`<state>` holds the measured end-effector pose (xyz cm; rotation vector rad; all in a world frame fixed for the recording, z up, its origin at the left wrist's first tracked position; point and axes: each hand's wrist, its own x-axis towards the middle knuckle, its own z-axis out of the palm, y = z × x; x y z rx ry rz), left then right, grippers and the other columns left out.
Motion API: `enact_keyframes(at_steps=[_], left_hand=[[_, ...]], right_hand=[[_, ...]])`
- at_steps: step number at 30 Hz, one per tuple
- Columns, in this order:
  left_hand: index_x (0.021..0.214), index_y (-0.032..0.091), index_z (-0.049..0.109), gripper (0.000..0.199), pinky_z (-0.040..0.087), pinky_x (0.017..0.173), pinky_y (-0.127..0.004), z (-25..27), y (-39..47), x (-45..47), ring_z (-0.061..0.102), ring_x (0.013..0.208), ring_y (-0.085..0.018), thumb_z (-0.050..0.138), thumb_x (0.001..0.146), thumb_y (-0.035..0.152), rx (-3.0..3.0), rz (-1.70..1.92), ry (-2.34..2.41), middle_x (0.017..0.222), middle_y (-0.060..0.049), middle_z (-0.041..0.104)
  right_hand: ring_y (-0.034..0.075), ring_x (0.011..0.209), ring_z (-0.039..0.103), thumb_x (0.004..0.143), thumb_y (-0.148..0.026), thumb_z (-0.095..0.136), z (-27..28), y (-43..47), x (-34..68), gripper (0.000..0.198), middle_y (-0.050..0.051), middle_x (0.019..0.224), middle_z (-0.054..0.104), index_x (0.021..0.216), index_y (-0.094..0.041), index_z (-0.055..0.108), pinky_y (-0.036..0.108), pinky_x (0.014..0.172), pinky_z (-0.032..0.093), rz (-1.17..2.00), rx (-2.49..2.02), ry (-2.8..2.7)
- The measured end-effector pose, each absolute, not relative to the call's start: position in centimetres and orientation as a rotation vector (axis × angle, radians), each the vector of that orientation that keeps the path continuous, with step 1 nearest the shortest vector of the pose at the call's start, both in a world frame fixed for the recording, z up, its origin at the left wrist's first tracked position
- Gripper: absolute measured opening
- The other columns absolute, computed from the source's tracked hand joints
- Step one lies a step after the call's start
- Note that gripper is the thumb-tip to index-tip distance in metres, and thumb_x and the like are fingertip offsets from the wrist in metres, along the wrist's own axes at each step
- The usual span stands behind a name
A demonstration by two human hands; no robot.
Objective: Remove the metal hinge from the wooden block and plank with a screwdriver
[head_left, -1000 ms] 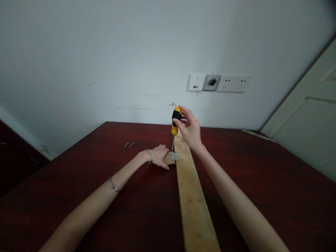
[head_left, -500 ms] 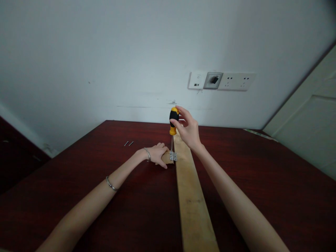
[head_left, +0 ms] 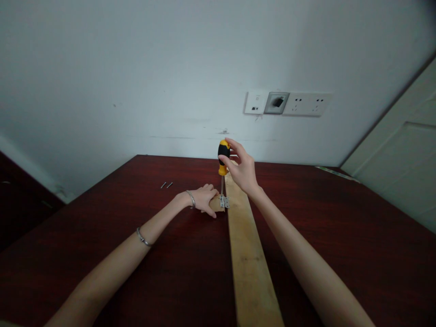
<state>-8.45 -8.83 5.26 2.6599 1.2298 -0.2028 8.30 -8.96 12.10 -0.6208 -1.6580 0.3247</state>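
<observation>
At the far middle of the counter (head_left: 153, 281), metal hinge (head_left: 225, 202) spans two wood pieces: left leaf on small wood block (head_left: 217, 205), right leaf on long wooden plank (head_left: 250, 254). Plank runs from near edge of view toward the far wall (head_left: 177, 68); block sits against its left side.

Right hand (head_left: 242, 169) closed round the handle of a yellow-and-black screwdriver (head_left: 224, 156), thumb on the near-left side, fingers curled on the right and top. Screwdriver roughly upright, shaft pointing down, tip at far end of hinge's left leaf; too small to tell if a screw is under it.

Left hand (head_left: 204, 199) lies palm down over the block, thumb spread toward near side, other fingers on far side, holding it from the left. Bracelet (head_left: 191, 199) at left wrist, bangle (head_left: 143, 237) farther up forearm.

Two screws (head_left: 166, 185) lie side by side on counter, left of and beyond left hand. Socket panels (head_left: 288, 104) on wall, far right; pale panelled door (head_left: 398, 159) at right.
</observation>
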Motion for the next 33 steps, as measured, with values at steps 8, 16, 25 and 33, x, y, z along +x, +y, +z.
enact_keyframes(at_steps=[8, 16, 25, 33], left_hand=[[0.115, 0.013, 0.051, 0.079, 0.04, 0.088, -0.037, 5.5, -8.9, -8.4, 0.044, 0.102, -0.03, 0.068, 0.058, 0.064, 2.646, -0.189, 1.231, 0.111, -0.013, 0.048], [0.11, 0.013, 0.053, 0.076, 0.039, 0.088, -0.036, 5.7, -9.0, -8.5, 0.044, 0.103, -0.031, 0.066, 0.057, 0.066, 2.595, -0.184, 1.223, 0.109, -0.012, 0.048], [0.11, 0.015, 0.048, 0.069, 0.04, 0.091, -0.034, 5.7, -9.1, -8.7, 0.046, 0.105, -0.028, 0.067, 0.059, 0.057, 2.516, -0.072, 1.216, 0.109, -0.01, 0.048], [0.107, 0.014, 0.048, 0.066, 0.04, 0.092, -0.036, 5.6, -8.8, -8.9, 0.045, 0.106, -0.029, 0.066, 0.06, 0.056, 2.501, -0.031, 1.204, 0.109, -0.011, 0.049]], right_hand=[[0.019, 0.1, 0.061, 0.081, -0.027, 0.063, 12.1, -9.1, 8.2, 0.041, 0.004, 0.121, 0.061, 0.121, -0.028, 0.055, 0.036, 0.082, 0.055, 0.306, -0.587, -1.662], [0.017, 0.091, 0.06, 0.078, -0.027, 0.065, 12.2, -9.3, 8.3, 0.04, 0.004, 0.117, 0.06, 0.117, -0.028, 0.055, 0.033, 0.074, 0.055, 0.276, -0.577, -1.697], [0.018, 0.098, 0.06, 0.08, -0.024, 0.064, 12.6, -9.2, 8.8, 0.038, 0.004, 0.117, 0.06, 0.117, -0.027, 0.054, 0.033, 0.079, 0.054, 0.279, -0.551, -1.725], [0.017, 0.09, 0.061, 0.079, -0.029, 0.065, 12.5, -8.9, 9.3, 0.041, 0.004, 0.118, 0.059, 0.118, -0.028, 0.052, 0.034, 0.075, 0.056, 0.328, -0.604, -1.682]])
